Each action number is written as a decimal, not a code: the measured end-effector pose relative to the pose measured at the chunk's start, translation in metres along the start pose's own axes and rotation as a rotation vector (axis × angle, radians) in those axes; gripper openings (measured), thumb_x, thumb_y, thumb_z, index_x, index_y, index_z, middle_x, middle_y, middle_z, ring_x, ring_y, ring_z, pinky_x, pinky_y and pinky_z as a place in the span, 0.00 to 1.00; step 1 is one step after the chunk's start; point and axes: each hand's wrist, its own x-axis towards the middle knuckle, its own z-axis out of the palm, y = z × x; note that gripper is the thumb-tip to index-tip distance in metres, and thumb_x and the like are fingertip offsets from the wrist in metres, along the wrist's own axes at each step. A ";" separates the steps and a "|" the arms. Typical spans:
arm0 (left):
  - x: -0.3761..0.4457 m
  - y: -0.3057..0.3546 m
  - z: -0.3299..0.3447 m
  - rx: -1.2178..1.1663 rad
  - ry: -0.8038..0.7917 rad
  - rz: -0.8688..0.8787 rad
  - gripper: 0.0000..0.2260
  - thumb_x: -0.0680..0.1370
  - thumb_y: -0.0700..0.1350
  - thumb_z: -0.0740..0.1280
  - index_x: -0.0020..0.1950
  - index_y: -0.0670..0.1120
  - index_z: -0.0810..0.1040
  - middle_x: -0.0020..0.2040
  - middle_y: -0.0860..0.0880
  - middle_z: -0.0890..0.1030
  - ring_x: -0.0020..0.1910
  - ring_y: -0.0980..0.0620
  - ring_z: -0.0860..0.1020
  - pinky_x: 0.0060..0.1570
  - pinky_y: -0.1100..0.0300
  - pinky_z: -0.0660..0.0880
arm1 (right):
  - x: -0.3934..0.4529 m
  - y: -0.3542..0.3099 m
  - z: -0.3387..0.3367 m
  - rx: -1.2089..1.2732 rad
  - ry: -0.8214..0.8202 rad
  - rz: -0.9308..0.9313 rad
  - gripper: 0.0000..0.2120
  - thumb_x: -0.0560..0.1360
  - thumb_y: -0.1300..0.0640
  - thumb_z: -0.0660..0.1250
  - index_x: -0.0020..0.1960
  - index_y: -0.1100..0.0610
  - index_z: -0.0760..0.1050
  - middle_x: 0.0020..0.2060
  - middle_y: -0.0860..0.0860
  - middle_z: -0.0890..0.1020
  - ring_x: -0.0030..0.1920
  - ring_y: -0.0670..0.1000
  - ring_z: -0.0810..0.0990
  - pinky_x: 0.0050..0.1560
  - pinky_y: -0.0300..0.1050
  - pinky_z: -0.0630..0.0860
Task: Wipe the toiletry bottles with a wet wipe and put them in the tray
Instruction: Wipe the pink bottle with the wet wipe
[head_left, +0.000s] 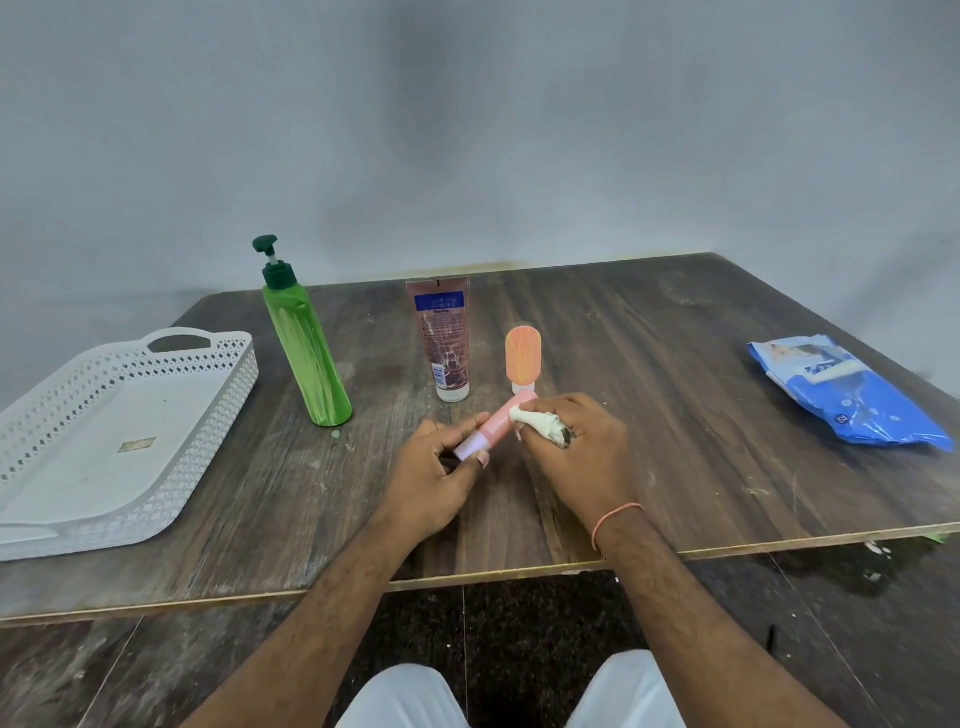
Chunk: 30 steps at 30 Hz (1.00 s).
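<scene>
Your left hand (434, 470) grips the pink bottle (493, 427) by its pale end above the surface (675, 441); your right hand (569, 441) pinches the wipe (540, 423) against it. It looks light, stiff, probably slippery when wet. The tray (156, 512) lies far left.

1 view, head-worn: looks forward and down over a wooden table (649, 415), close above both hands, grey wall (467, 130) behind, knees at bottom edge.

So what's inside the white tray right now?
No bottles lie in the white tray yet; only a small brownish patch shows on its floor. Its near wall hides a thin strip of the floor.
</scene>
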 end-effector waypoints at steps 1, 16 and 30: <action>0.000 0.000 0.000 0.006 -0.003 -0.002 0.24 0.80 0.42 0.74 0.74 0.57 0.77 0.50 0.46 0.78 0.49 0.62 0.76 0.46 0.77 0.68 | 0.000 0.000 -0.001 -0.009 0.026 0.013 0.12 0.74 0.57 0.82 0.55 0.47 0.89 0.48 0.44 0.86 0.48 0.41 0.83 0.48 0.32 0.77; 0.003 -0.006 0.003 -0.037 -0.095 -0.027 0.20 0.84 0.50 0.66 0.77 0.58 0.75 0.50 0.52 0.78 0.50 0.51 0.81 0.53 0.41 0.82 | -0.002 -0.004 -0.002 -0.048 -0.009 -0.083 0.11 0.74 0.58 0.82 0.55 0.49 0.89 0.48 0.44 0.85 0.47 0.42 0.83 0.48 0.33 0.77; 0.000 -0.002 0.000 -0.060 -0.090 -0.008 0.24 0.81 0.45 0.72 0.76 0.56 0.76 0.48 0.52 0.78 0.48 0.58 0.79 0.51 0.68 0.72 | 0.002 -0.003 -0.003 -0.071 0.142 -0.045 0.10 0.80 0.57 0.76 0.61 0.51 0.85 0.55 0.45 0.86 0.55 0.44 0.84 0.56 0.36 0.79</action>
